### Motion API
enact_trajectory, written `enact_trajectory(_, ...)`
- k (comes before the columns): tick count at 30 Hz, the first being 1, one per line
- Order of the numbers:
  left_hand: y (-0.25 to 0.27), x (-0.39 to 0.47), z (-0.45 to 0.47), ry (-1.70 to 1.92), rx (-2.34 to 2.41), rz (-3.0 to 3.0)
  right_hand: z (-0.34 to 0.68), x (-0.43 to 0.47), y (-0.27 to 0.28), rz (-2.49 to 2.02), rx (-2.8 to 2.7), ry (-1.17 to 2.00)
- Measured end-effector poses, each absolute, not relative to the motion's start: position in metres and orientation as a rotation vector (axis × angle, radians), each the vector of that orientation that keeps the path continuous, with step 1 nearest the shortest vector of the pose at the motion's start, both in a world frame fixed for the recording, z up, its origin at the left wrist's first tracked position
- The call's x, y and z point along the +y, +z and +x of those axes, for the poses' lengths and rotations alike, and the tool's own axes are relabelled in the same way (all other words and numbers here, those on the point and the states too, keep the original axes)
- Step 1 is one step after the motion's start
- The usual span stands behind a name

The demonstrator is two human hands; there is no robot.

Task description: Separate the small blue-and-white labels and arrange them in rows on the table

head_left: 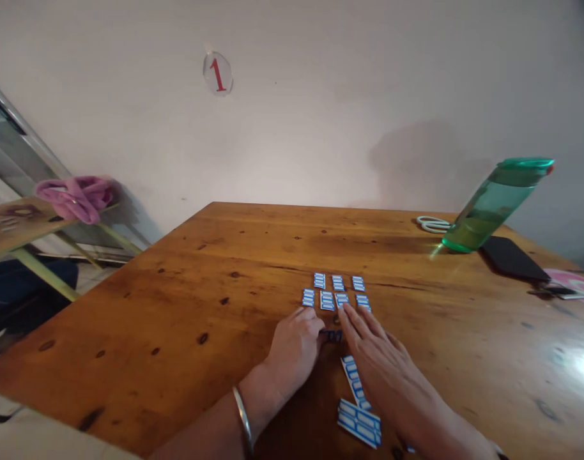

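My left hand point(298, 338) is closed, its fingers curled at the near end of a small shaded piece of blue-bordered labels point(332, 335) that it seems to pinch. Stretched out flat, my right hand point(374, 345) has its fingertips at the edge of a small label piece point(341, 298) in the front row. Several similar white-and-blue pieces, such as this label piece point(338, 282), lie in two rows just beyond both hands. A longer label strip point(353, 380) and a wider label sheet point(360, 423) lie beside my right wrist, partly overlapping.
The wooden table point(253, 255) reaches to the wall. At its back right stand a green bottle point(496, 204), a coiled white cable point(432, 223) and a dark phone-like slab point(514, 259). Another table at left bears a pink cloth point(78, 197) and a person's hand point(14, 211).
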State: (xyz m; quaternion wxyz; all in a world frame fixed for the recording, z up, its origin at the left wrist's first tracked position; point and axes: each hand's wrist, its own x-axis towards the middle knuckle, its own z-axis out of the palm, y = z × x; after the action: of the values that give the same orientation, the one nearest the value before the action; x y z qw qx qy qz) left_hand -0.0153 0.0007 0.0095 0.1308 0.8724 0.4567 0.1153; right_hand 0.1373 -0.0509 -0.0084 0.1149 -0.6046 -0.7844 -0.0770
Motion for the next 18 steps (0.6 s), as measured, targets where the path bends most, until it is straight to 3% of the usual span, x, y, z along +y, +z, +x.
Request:
enact_trajectory(11, 0.006, 0.000, -0.015, 0.321, 1.315, 2.604, 0.133, -0.053, -0.002, -1.682, -2.386, -0.244)
enact_trajectory(18, 0.010, -0.001, -0.016, 0.475, 1.198, 2.692, 0.135, -0.038, 0.025, -1.662, -2.289, 0.049)
